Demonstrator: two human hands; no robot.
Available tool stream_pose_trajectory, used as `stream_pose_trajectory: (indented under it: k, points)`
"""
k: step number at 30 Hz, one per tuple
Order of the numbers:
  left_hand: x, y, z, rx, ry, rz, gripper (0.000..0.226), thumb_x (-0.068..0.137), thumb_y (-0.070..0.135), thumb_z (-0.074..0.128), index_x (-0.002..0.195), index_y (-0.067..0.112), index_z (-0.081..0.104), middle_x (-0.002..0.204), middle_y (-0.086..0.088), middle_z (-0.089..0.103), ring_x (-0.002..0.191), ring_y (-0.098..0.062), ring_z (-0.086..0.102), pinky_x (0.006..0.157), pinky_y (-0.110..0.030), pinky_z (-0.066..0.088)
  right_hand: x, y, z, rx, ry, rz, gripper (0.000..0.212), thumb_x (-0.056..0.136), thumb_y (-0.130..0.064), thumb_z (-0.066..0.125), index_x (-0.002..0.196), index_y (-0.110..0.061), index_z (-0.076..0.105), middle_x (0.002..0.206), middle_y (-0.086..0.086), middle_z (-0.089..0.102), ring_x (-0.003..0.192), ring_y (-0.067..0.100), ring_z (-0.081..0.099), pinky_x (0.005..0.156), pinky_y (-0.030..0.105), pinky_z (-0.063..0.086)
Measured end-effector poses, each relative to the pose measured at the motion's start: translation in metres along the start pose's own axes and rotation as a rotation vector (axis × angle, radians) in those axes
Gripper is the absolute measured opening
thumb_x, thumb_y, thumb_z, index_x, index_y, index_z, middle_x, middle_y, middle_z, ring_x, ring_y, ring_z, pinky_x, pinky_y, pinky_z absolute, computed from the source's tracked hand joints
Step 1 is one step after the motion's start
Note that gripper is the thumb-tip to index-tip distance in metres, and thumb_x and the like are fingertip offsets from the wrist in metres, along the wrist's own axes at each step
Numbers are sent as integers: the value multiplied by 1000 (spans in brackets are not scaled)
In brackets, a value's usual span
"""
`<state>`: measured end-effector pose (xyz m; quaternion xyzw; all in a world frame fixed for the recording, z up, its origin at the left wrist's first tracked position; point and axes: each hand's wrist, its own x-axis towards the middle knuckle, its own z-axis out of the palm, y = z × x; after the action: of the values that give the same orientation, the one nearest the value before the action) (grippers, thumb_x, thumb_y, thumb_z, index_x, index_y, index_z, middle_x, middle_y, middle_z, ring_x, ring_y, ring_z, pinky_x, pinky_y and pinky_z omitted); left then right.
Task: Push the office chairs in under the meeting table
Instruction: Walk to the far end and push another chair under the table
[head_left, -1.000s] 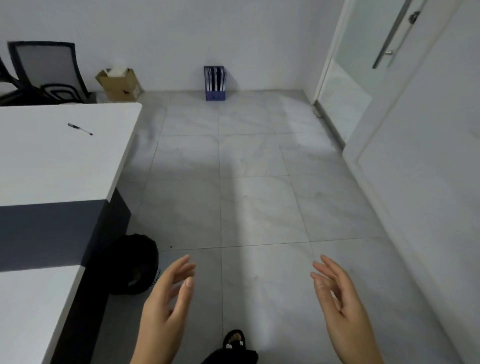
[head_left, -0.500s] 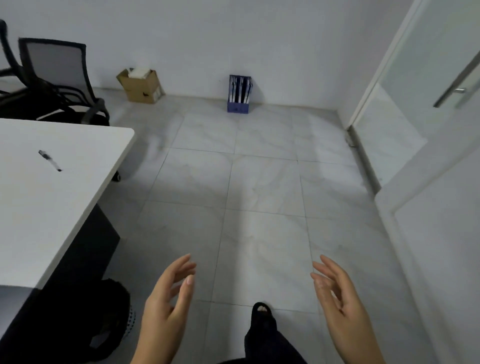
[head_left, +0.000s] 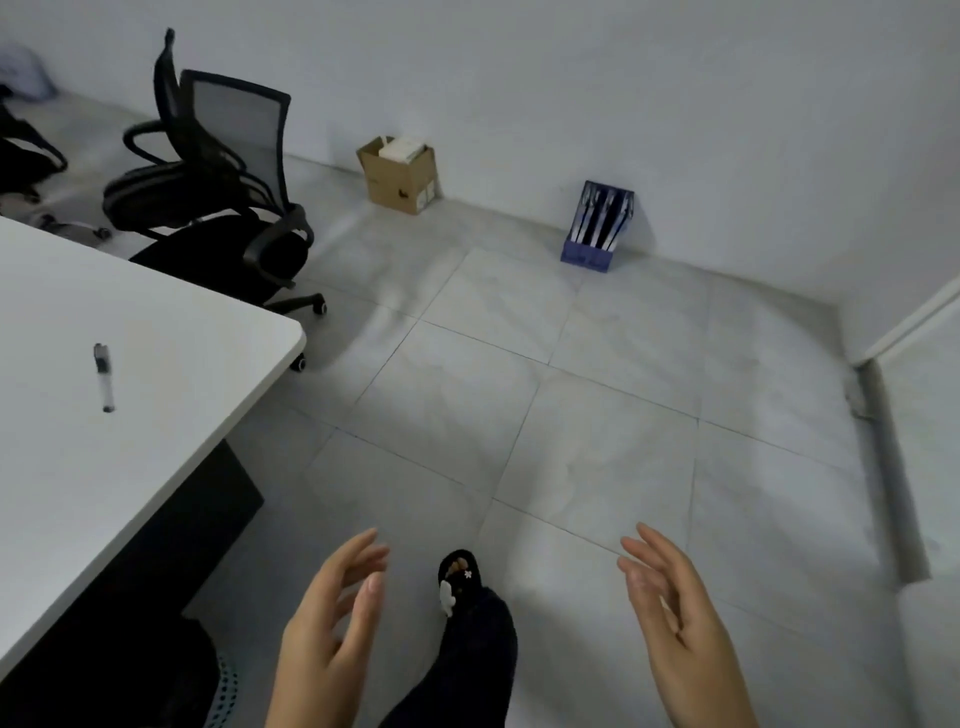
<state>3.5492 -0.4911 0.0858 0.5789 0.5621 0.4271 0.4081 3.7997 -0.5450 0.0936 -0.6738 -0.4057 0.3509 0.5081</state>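
A black mesh-backed office chair (head_left: 228, 208) stands beyond the far corner of the white meeting table (head_left: 171, 364), its seat partly behind the tabletop edge. A second black chair (head_left: 161, 161) is close behind it, and part of a third (head_left: 21, 161) shows at the left edge. My left hand (head_left: 332, 618) and my right hand (head_left: 675, 618) hover low in front of me with relaxed fingers, holding nothing, well short of the chairs.
A pen (head_left: 104, 376) lies on the table. A cardboard box (head_left: 400, 174) and a blue file holder (head_left: 597, 226) stand against the far wall. A door frame (head_left: 883, 441) is at the right. A dark bin (head_left: 171, 675) sits beside the table base. My foot (head_left: 462, 587) steps on the tiled floor.
The view has advanced and turned left, bringing the chairs closer and more into view. My foot has stepped forward. Both hands keep the same pose.
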Motion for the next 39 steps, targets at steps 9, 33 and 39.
stream_pose_trajectory:
  k: [9, 33, 39]
  points:
    - [228, 26, 37, -13, 67, 96, 31, 75, 53, 45, 105, 57, 53, 107, 20, 64, 97, -1, 62, 81, -14, 49, 232, -39, 44, 20, -15, -104, 37, 77, -34, 49, 114, -37, 50, 114, -29, 56, 103, -3, 58, 82, 6, 43]
    - [720, 35, 130, -45, 460, -83, 30, 74, 54, 44, 102, 62, 52, 106, 21, 63, 97, -2, 61, 80, -22, 51, 812, -130, 218, -58, -465, -125, 34, 77, -46, 47, 111, -46, 47, 115, -34, 53, 106, -3, 55, 89, 21, 47]
    - [832, 11, 105, -27, 569, -143, 31, 74, 54, 44, 103, 61, 52, 107, 21, 63, 99, -3, 61, 83, -22, 49, 925, -143, 313, -77, -573, -132, 35, 77, -44, 47, 112, -47, 46, 114, -35, 52, 105, -6, 54, 88, 22, 42]
